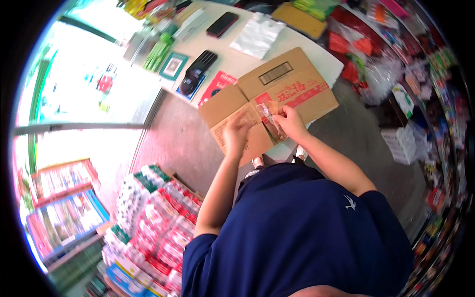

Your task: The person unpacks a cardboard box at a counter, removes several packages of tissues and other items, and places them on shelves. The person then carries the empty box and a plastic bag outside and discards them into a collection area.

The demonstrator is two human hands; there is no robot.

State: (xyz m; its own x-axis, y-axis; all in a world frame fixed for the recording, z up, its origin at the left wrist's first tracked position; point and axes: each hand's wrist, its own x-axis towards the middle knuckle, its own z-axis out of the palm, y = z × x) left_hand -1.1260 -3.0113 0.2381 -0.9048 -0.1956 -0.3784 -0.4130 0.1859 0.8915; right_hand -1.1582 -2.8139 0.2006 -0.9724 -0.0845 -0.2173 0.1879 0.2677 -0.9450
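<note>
A brown cardboard box (310, 74) with red print lies across the front corner of the white table, one end towards me with its flaps spread. Between finger and thumb my right hand (292, 122) pinches a crumpled strip of clear packing tape (269, 111) at the box's edge. Over the left flap is my left hand (236, 133), blurred; whether it presses on the cardboard or hovers I cannot tell, and its fingertips are indistinct. A dark gap shows between the flaps below the tape.
On the white table (222, 52) are a smartphone (222, 24), a white plastic bag (258, 35), a black keypad device (200, 68) and a printed code card (173, 66). Bundled bottle packs (159, 222) stand at lower left. Stocked shelves (445, 130) line the right.
</note>
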